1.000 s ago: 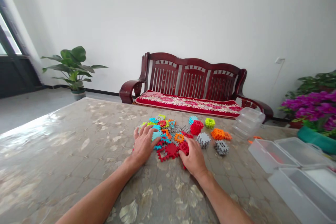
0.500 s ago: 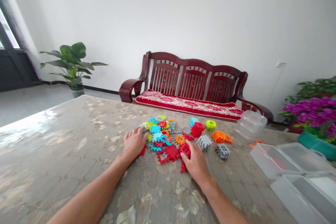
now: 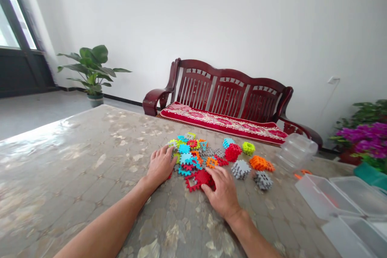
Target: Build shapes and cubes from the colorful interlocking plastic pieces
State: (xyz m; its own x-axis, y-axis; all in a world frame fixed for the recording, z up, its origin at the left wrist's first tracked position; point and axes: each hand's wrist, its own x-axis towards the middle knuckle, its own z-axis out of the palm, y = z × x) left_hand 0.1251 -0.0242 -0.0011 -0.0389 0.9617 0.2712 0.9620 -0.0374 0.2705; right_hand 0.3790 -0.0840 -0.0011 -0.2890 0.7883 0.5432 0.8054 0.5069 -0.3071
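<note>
Head view: left fingers [image 3: 163,151] spread beside coloured pieces [image 3: 185,148]; right fingers [image 3: 216,172] parted at red pieces [image 3: 202,176], grip unclear.

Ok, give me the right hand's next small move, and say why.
I'd probably close the right hand gently on the red pieces: it is spread over their right end, while the left hand lies at the left edge of the mixed pile. Whether the right hand grips a piece is hidden.

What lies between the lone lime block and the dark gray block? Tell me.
The head view shows orange pieces between the lime block and dark gray block.
</note>
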